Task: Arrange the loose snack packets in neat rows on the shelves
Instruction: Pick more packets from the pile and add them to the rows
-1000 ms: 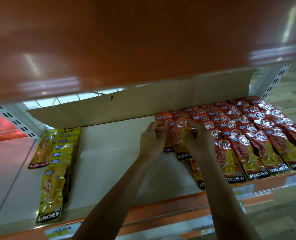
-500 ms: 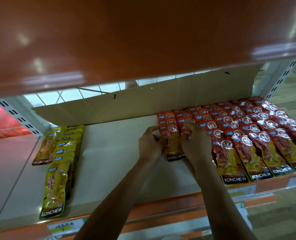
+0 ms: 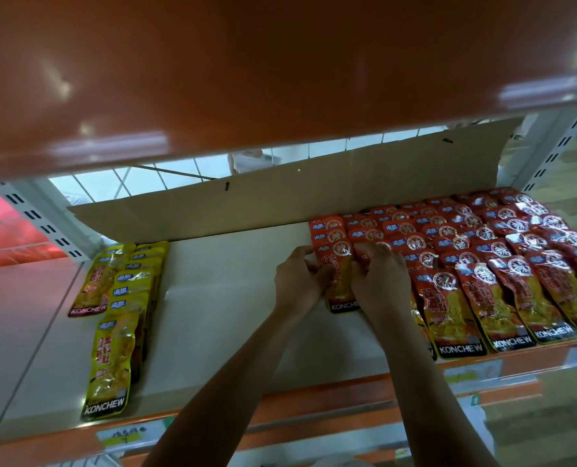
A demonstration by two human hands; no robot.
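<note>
I hold the red packet [image 3: 341,291] flat on the shelf [image 3: 229,298], left hand [image 3: 297,281] pinching its left edge and right hand [image 3: 378,284] its right, to square it flush against the red rows [image 3: 482,264] right of my right hand.

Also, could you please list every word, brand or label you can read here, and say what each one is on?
"KONCHEW": bottom band of the front yellow packet.
"KONCHEW": bottom band of the front-row red packets.
"KONCHEW": bottom of the red packet gripped by the left hand and right hand.
Chinese characters on these packets: too blurred to read.
Handwriting on the shelf-edge label: too blurred to read.
</note>
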